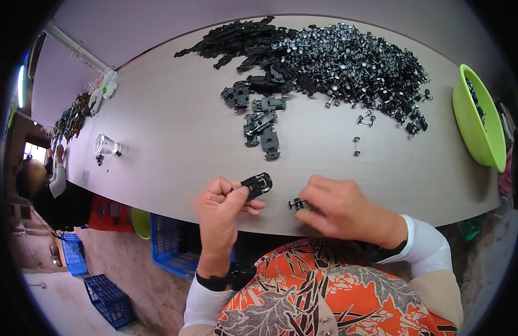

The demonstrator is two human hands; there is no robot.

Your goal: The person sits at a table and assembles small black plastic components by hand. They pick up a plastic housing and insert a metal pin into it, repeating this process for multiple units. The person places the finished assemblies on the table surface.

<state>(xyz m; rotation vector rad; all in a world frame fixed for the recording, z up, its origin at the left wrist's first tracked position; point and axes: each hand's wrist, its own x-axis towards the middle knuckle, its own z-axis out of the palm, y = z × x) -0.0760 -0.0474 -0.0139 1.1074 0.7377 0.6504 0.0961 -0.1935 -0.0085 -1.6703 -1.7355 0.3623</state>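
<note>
Between the thumb and fingers of my left hand (222,204) is a black toy car chassis (257,185), tilted up over the near edge of the table. My right hand (340,207) is closed, its fingertips at a few small black-and-silver wheel axles (296,204) just right of the chassis. The two hands are apart. Beyond them several loose grey-black chassis (269,141) lie on the table, leading up to a heap of black chassis (236,42). A single wheel axle (357,146) lies apart, in front of a big pile of wheel axles (354,64).
A lime-green basin (477,126) holding dark parts stands at the right edge. To the left is a clear plastic cup (106,144) with small dark parts beside it. Another person (43,182) works at the far left. Blue crates (172,246) are below the table.
</note>
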